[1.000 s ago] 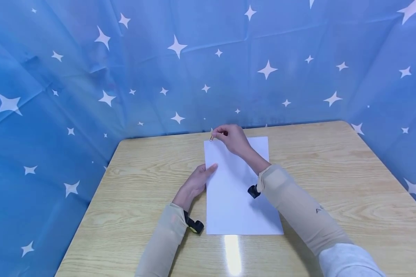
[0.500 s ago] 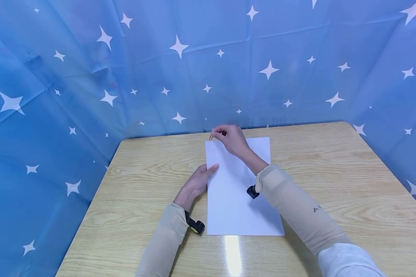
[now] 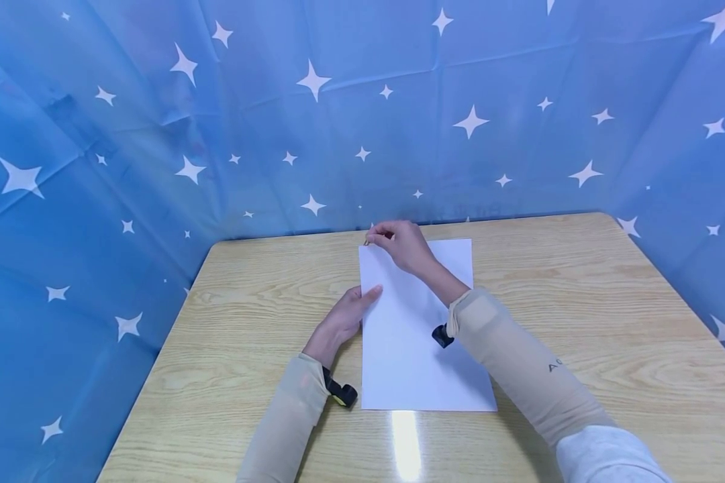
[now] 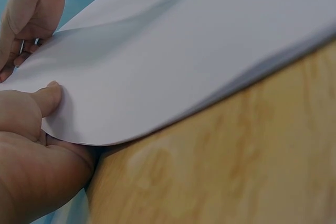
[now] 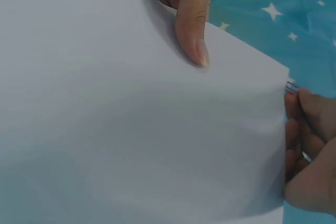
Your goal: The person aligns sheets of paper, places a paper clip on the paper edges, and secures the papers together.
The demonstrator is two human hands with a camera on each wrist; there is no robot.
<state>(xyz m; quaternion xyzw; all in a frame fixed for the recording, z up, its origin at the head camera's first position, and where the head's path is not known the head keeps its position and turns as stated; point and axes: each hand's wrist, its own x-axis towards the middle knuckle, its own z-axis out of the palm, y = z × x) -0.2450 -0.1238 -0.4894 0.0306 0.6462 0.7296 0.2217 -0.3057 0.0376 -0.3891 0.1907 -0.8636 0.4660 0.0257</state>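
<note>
Hands: left hand pinching paper, right hand pinching clip.
Paper: I judge light, floppy, easily creased.
Hold: edges.

dark capital "a" on right beige sleeve (second character beside it, too small to tell)

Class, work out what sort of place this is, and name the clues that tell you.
Probably an indoor spot set up for filming, though the wider room is out of view. A blue starry curtain hangs behind a wooden table, and the person wears black wrist cameras.
</note>
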